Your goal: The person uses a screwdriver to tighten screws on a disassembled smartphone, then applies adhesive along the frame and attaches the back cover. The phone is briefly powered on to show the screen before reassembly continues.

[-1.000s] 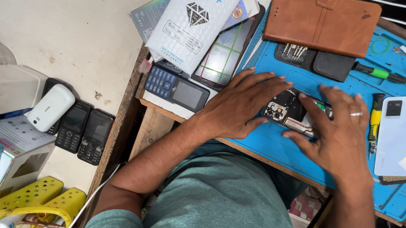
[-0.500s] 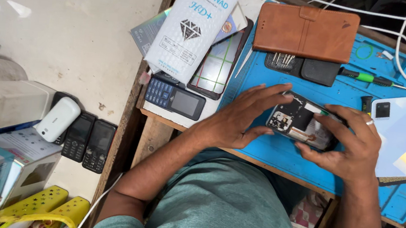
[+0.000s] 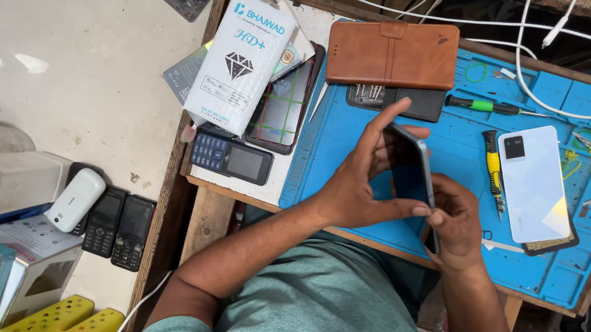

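A slim dark smartphone with a pale blue frame (image 3: 409, 170) is tipped on edge above the blue silicone repair mat (image 3: 340, 141), left hand (image 3: 358, 182) gripping its top, right hand (image 3: 456, 223) pinching its lower edge, steadying it; a yellow-handled screwdriver (image 3: 491, 165) lies just beside.

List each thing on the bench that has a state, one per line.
smartphone: tilted on edge above the mat, gripped by left hand and right hand
brown wallet case: closed, flat
white phone: lying back up
keypad phone: screen dark
green screwdriver: lying loose
yellow tool: lying loose
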